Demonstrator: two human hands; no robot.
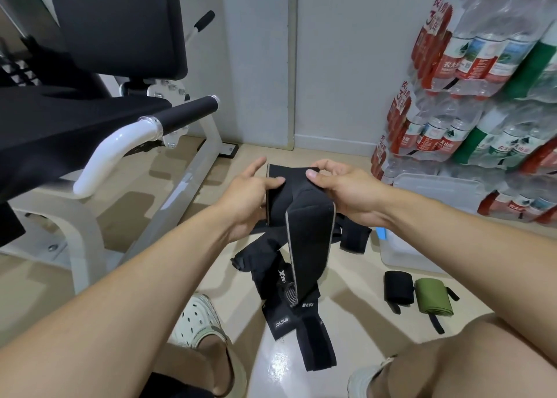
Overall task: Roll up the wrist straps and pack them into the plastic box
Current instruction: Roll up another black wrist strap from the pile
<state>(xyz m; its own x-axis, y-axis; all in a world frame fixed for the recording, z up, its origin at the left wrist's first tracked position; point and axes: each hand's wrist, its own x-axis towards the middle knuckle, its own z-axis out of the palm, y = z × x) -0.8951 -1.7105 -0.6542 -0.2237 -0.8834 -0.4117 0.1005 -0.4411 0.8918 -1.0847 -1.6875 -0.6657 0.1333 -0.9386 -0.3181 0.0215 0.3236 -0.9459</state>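
While both hands work at the middle of the frame, the left hand (247,198) and right hand (340,186) pinch the top end of a black wrist strap (307,232), thumbs pressing on it, its tail hanging toward a heap of loose straps (289,307) on the floor. Rolling looks barely begun; next, the end needs tight turns. Two rolled straps (416,292) lie at lower right beside the clear plastic box (401,253).

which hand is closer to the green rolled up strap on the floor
Right. The right hand holds the black strap up and left of the green rolled strap; the left hand, gripping that strap's other side, is farther left.
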